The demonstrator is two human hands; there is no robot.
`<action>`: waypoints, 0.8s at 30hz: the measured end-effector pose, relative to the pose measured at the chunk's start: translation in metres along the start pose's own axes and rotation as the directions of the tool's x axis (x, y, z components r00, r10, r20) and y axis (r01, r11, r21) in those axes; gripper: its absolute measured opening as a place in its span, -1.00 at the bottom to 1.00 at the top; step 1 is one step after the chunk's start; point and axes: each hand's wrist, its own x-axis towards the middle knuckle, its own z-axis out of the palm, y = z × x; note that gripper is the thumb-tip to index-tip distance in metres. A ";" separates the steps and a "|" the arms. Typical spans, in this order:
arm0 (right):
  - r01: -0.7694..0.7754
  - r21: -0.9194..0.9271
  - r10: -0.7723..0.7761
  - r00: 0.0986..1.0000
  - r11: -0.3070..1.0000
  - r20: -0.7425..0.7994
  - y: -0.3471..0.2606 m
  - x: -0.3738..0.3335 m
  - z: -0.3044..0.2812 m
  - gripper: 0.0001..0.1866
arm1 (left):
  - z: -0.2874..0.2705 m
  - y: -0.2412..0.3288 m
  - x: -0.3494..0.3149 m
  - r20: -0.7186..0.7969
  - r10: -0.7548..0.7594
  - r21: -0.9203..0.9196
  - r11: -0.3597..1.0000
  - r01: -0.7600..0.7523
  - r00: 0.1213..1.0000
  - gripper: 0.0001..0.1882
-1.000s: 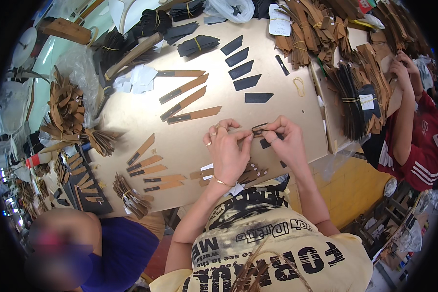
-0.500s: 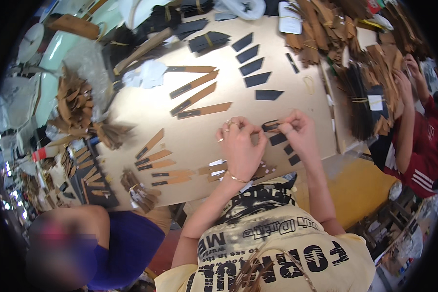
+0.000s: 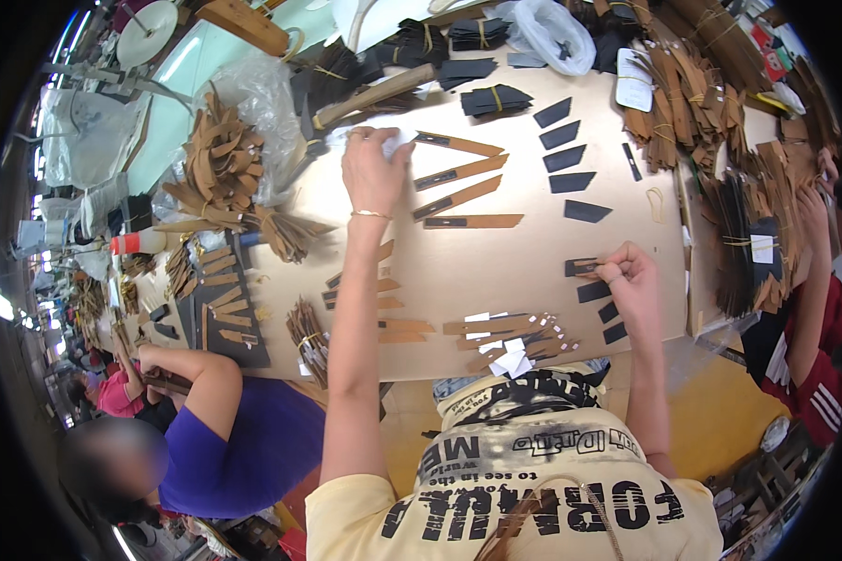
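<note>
My left hand point(image 3: 376, 173) is stretched across the table over a pile of white paper pieces point(image 3: 400, 137). Its thumb stands apart from its bent fingers, and nothing shows in its grasp. Toward the right, my right hand point(image 3: 632, 279) pinches the end of a short black strip point(image 3: 580, 267) with a pale slot in it. Just below the strip lie several dark pieces, among them a black piece point(image 3: 593, 292). Between my hands, brown strips with black ends point(image 3: 482, 222) are fanned out. Beyond them to the right, slanted black pieces point(image 3: 565, 157) form a column.
A hammer point(image 3: 374, 97) lies behind my left hand. Brown strips with white paper tags point(image 3: 505, 338) are near the table's front edge. Bundled brown strips point(image 3: 220, 159) pile up at left. Co-workers sit at left, in a purple top point(image 3: 253, 439), and at right, in red point(image 3: 814, 346).
My left hand has left my right hand and reached far left to the white papers. My right hand stays at the black strip. The whole view has shifted.
</note>
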 end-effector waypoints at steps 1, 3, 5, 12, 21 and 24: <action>-0.012 0.007 0.012 1.000 1.000 0.001 0.000 0.000 0.001 -0.90 | 0.003 -0.004 0.004 0.035 -0.031 -0.008 0.999 0.031 0.999 -0.64; -0.023 0.033 0.024 1.000 0.999 -0.014 0.000 0.001 0.004 -0.91 | 0.003 -0.012 0.010 0.063 -0.063 -0.108 0.992 0.069 0.996 -0.66; -0.040 0.020 0.040 0.999 0.999 -0.027 0.001 0.001 0.005 -0.95 | -0.001 -0.021 0.012 -0.002 -0.063 -0.150 0.987 0.062 0.998 -0.70; -0.037 -0.032 0.036 0.998 0.999 -0.049 0.003 0.001 0.003 -0.94 | -0.024 -0.029 0.000 -0.152 -0.023 -0.004 1.000 0.023 0.988 -0.77; -0.047 0.035 0.048 0.998 0.998 -0.027 0.006 0.003 0.003 -0.93 | -0.043 0.006 -0.026 -0.131 -0.355 -0.371 0.883 0.286 0.925 -0.75; -0.050 0.032 0.051 0.998 0.998 -0.024 0.005 0.002 0.003 -0.93 | -0.053 0.046 -0.053 0.206 -0.419 -0.635 0.630 0.447 0.884 -0.71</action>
